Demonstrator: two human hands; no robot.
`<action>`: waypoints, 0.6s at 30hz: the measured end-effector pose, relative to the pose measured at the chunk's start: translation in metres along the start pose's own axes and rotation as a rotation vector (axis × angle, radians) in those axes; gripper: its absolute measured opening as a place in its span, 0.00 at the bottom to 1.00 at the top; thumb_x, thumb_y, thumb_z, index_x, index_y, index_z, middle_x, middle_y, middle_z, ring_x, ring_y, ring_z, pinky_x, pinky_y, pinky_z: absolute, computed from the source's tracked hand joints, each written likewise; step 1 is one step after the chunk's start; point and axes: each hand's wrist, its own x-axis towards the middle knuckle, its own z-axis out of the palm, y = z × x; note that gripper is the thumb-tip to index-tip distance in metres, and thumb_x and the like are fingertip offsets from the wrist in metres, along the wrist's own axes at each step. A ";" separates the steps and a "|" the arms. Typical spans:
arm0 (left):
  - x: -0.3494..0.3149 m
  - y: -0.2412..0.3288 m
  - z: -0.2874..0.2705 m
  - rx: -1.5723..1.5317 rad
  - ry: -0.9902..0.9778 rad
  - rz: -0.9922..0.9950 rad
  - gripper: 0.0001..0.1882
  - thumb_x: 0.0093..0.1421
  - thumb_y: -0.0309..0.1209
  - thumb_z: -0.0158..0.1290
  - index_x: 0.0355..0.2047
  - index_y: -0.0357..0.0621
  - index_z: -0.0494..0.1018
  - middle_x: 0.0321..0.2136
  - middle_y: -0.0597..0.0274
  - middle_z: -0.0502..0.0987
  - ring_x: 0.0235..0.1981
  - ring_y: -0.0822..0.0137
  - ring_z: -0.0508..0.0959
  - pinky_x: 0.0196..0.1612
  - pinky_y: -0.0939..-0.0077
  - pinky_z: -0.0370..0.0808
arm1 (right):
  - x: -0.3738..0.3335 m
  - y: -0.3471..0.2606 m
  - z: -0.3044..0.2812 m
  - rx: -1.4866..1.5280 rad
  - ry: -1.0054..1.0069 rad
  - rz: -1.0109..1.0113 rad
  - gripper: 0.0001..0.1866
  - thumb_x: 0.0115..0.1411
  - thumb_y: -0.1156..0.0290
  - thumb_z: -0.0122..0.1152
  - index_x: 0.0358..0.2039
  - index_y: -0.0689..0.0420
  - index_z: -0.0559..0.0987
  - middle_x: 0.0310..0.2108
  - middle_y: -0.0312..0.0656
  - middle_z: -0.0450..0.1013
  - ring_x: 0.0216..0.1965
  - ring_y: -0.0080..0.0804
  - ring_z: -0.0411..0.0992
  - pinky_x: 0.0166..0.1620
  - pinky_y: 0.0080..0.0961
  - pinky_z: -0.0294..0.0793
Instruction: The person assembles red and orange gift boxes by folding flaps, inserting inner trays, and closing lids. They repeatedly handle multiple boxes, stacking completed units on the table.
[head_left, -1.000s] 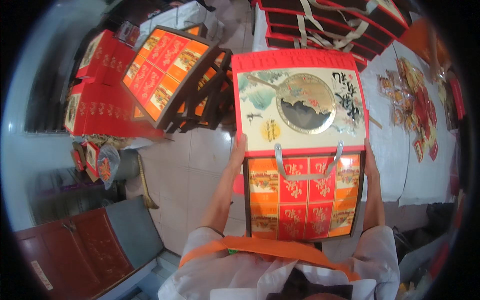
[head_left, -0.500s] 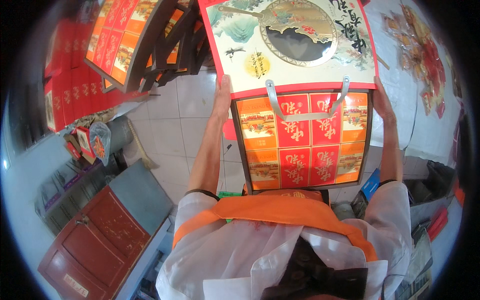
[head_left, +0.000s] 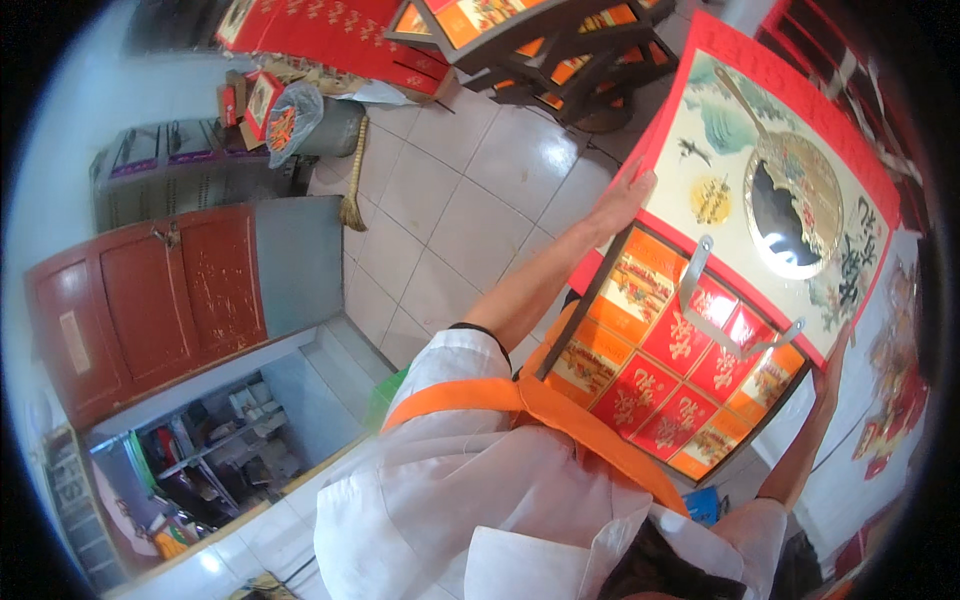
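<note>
Both my hands carry a large gift box (head_left: 735, 215) in front of my body, tilted in the view. Its red-edged outer cover has a cream face with a round window and a painted landscape. Out of its near end comes a dark-framed tray (head_left: 640, 385) of small red and orange boxes. A pale strap handle (head_left: 710, 320) hangs over that tray. My left hand (head_left: 622, 203) grips the cover's left edge, thumb on top. My right hand (head_left: 830, 375) holds the opposite edge; most of its fingers are hidden behind it.
A stack of dark-framed trays (head_left: 560, 55) with orange boxes stands ahead. Red boxes (head_left: 330, 35) line the far left, near a grey bin (head_left: 340, 130) and a broom (head_left: 353, 200). A brown door (head_left: 150, 300) and cluttered shelves (head_left: 225, 440) are at left.
The view has swung round, so the tray stack and door show further right and up. The gift box has shifted right and tilted, still between both hands.
</note>
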 end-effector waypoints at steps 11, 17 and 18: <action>-0.029 0.050 -0.001 0.085 -0.085 -0.036 0.36 0.66 0.51 0.32 0.66 0.44 0.39 0.66 0.54 0.45 0.67 0.61 0.43 0.66 0.70 0.43 | 0.002 0.021 -0.016 0.079 -0.019 -0.105 0.36 0.64 0.44 0.42 0.64 0.55 0.55 0.61 0.36 0.58 0.60 0.29 0.59 0.57 0.28 0.62; -0.036 0.061 -0.003 0.071 -0.117 -0.025 0.35 0.66 0.52 0.32 0.66 0.48 0.40 0.66 0.57 0.45 0.67 0.62 0.45 0.66 0.69 0.44 | -0.001 0.022 -0.015 0.121 -0.021 -0.132 0.36 0.64 0.45 0.43 0.63 0.56 0.55 0.62 0.37 0.57 0.61 0.30 0.57 0.61 0.28 0.58; -0.036 0.060 -0.004 0.078 -0.120 -0.031 0.35 0.66 0.52 0.32 0.66 0.48 0.40 0.65 0.57 0.47 0.66 0.62 0.46 0.65 0.69 0.45 | 0.000 0.023 -0.015 0.126 -0.001 -0.134 0.36 0.64 0.45 0.43 0.63 0.56 0.54 0.62 0.37 0.57 0.61 0.30 0.57 0.61 0.29 0.58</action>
